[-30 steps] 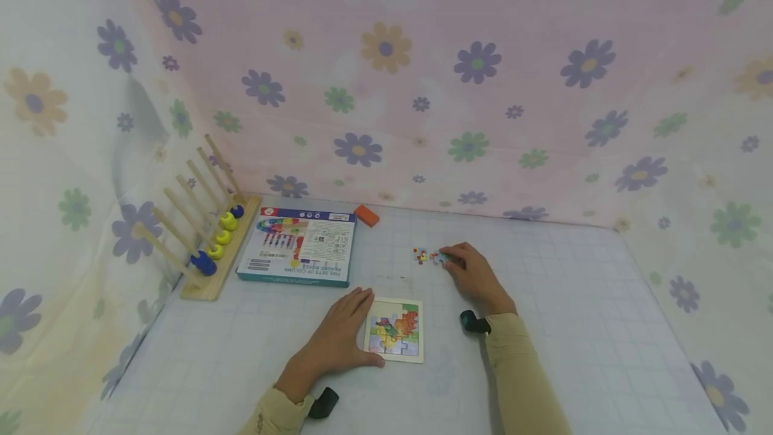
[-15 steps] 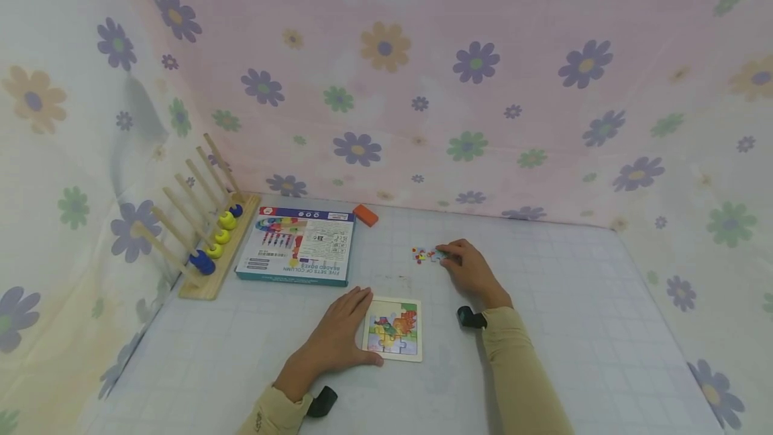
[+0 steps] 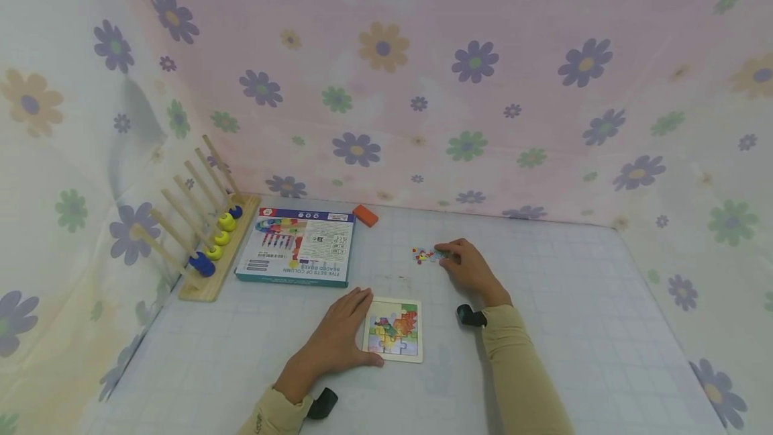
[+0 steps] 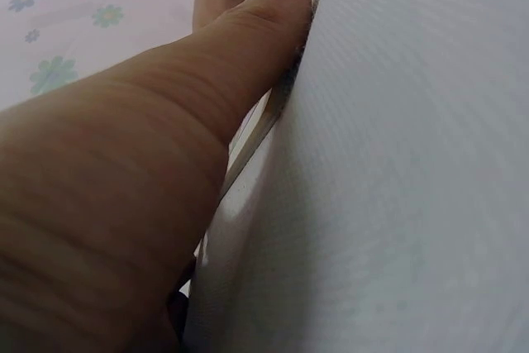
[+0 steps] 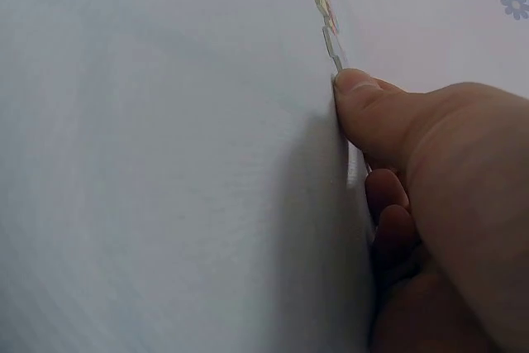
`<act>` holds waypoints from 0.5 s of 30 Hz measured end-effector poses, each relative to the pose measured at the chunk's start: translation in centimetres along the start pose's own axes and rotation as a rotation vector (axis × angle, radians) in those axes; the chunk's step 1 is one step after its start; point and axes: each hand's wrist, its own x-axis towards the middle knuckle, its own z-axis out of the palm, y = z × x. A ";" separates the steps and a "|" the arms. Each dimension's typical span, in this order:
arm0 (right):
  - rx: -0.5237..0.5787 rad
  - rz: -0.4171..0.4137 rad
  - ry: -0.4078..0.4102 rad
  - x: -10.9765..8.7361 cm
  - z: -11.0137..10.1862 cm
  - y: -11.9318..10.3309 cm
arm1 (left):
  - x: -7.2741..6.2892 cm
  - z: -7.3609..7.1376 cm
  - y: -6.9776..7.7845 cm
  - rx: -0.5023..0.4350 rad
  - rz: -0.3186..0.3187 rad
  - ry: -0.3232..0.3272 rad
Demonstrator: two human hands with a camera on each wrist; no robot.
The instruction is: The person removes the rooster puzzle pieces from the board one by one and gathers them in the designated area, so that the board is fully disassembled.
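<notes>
In the head view, a small jigsaw puzzle [image 3: 392, 331] in a pale square frame lies on the table, partly filled with picture pieces; its upper left shows bare board. My left hand [image 3: 337, 334] rests along the frame's left side, fingers stretched to the top corner and thumb by the bottom edge. Beyond the frame, a few loose puzzle pieces [image 3: 424, 256] lie side by side in a short row. My right hand [image 3: 470, 270] pinches the puzzle piece at the row's right end. In the right wrist view, the thumb [image 5: 364, 101] is at that piece's edge, other fingers curled beneath.
A flat printed box [image 3: 296, 247] lies behind my left hand. Left of it stands a wooden peg rack [image 3: 220, 264] with blue and yellow beads. An orange block [image 3: 366, 215] sits by the box's far corner. Flowered cloth [image 3: 423, 86] walls the table's back and sides.
My right hand has shifted slightly left, and the gap between its puzzle piece and the neighbouring one has narrowed. My left hand stays in place at the frame.
</notes>
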 end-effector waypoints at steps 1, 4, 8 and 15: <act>-0.001 -0.002 0.004 0.0 0.0 0.0 | 0.0 0.0 0.0 0.002 -0.002 -0.001; -0.002 0.008 0.016 -0.1 0.0 0.0 | 0.0 0.0 0.0 0.005 -0.004 0.001; -0.002 0.019 0.030 0.0 0.1 -0.1 | 0.0 0.0 0.0 0.005 -0.005 0.004; 0.026 0.026 0.031 -0.1 0.2 0.0 | 0.1 0.1 0.0 0.003 -0.018 -0.003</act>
